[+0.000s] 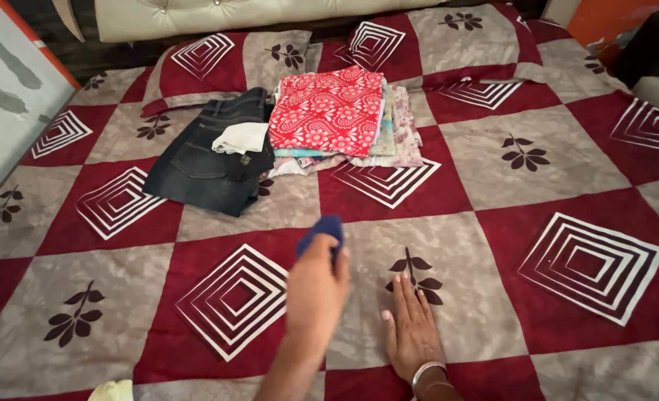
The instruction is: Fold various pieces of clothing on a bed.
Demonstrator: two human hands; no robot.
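Small dark-blue piece of cloth (320, 230): bunched, held above the bedspread just below frame centre, well short of the clothes further up the bed. Only its upper part shows; the rest is hidden behind the hand.

Left hand (316, 286): raised off the bed, fingers closed round the blue cloth, thumb side toward the camera. Grip looks like a light pinch-and-wrap, probably enough for so small an item.

Right hand (411, 327): at 5 o'clock from the cloth, palm down, fingers spread flat on a grey square of the checked maroon-and-grey quilted bedspread (493, 163); holds nothing. A silver bangle (427, 371) sits at the wrist. Flat placement reads as bracing or smoothing; cannot tell which.

At 12 o'clock from the cloth: a stack of folded garments topped by a red-and-white floral printed fabric (328, 110), edges squared, apparently sorted. Touching it at 11 o'clock: folded dark denim jeans (203, 152) with a small white folded cloth (240, 138) lying on top.

A cream padded headboard (218, 16) runs along the top edge.
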